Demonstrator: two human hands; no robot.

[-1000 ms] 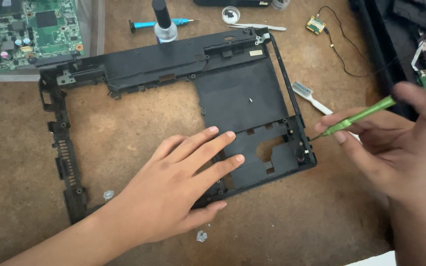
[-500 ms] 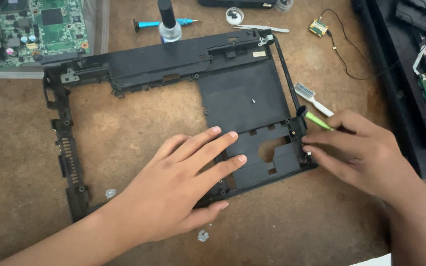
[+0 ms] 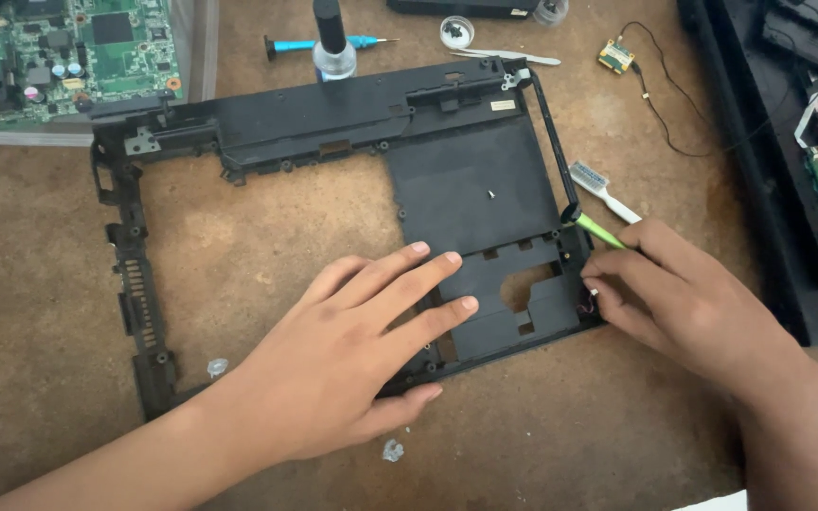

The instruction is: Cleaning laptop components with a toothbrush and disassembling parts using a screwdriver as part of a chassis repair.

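Note:
A black plastic laptop base frame lies flat on the brown table. My left hand rests flat on the frame's lower part, fingers spread and pointing right. At the frame's right edge, my right hand holds a thin green tool, whose tip touches the frame's right rail. The fingertips of that hand pinch at the frame's lower right corner.
A green circuit board sits at the top left. A small bottle, a blue screwdriver, metal tweezers and a small card with a wire lie behind the frame. A white toothbrush and a black laptop part lie right.
My right hand has come down and left from the raised position to the frame's right edge, bringing the green tool against the rail. My left hand has stayed put.

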